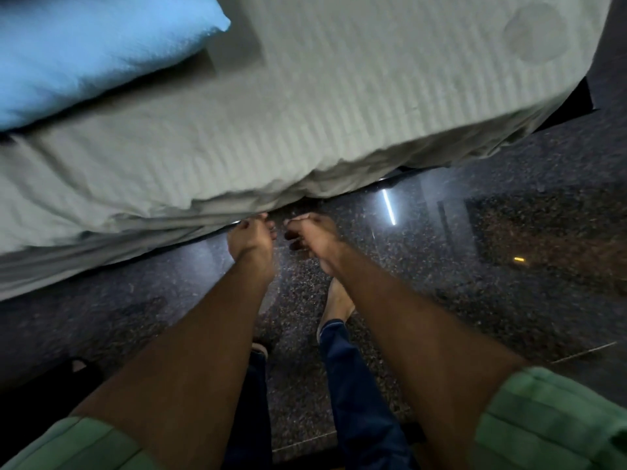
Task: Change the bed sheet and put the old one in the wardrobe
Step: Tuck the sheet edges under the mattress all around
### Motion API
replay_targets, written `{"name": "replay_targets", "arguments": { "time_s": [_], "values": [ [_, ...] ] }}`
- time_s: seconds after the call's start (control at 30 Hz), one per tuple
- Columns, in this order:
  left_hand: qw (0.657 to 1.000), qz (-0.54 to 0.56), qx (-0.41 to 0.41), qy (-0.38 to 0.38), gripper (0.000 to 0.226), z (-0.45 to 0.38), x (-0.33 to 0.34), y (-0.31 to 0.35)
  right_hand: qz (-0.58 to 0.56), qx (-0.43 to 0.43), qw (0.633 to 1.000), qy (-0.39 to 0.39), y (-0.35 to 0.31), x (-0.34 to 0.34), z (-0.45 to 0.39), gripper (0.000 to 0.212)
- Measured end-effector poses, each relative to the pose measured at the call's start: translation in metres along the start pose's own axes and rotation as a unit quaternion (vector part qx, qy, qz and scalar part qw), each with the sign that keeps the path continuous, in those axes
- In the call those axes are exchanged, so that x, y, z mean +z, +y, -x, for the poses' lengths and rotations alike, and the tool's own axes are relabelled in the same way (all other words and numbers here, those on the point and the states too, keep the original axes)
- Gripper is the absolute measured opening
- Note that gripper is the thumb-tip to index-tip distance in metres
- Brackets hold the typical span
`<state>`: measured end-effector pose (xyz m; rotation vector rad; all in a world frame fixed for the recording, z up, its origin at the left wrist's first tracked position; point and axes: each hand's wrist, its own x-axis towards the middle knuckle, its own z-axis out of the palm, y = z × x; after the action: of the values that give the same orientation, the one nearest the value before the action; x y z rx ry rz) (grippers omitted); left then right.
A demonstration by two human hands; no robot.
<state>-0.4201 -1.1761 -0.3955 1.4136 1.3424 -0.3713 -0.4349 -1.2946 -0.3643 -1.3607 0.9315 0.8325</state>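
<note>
Bed [339,96] fills the frame from 9 o'clock through 12 to 2, covered by a pale grey-green ribbed bed sheet [237,137] that runs over the near edge and bunches in wrinkles along the mattress side, around 9 to centre. Faint round mark on the sheet at 1 o'clock. Dark speckled polished floor [475,283] takes the lower half, 3 through 6 to 8, with a bright white light streak reflected just right of centre and a small yellow glint at 3 o'clock. Light blue pillow [84,52] at 11 o'clock, lying on the sheet near the top left corner. Both forearms reach up from 5 and 7 o'clock toward centre, green rolled sleeves [556,425] at the bottom corners. Dark blue trousers [356,395] and a bare foot show between the arms at 6. Left hand [252,240] at centre, right at the sheet's lower edge, fingertips at or under the hem; view is blurred, so cannot tell if it grips the cloth or just touches it. Right hand [314,239] just beside it, slightly to the 3 o'clock side, fingers curled, clear of the sheet edge by a small gap; nothing visible inside the curl, looks clenched on nothing. Dark bed frame corner [573,103] peeks out at 2 o'clock.
</note>
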Motion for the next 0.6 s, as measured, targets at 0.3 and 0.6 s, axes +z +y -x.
{"name": "replay_targets", "arguments": {
  "time_s": [0.3,0.6],
  "values": [
    [0.957,0.205,0.0,0.207,0.071,-0.077,-0.142,0.036,-0.131,0.072,0.967,-0.205,-0.012,0.148,0.04,0.038],
    [0.953,0.292,0.017,0.076,0.023,-0.089,-0.239,0.079,-0.144,0.043,0.981,-0.123,-0.013,0.286,0.067,0.019]
  ]
}}
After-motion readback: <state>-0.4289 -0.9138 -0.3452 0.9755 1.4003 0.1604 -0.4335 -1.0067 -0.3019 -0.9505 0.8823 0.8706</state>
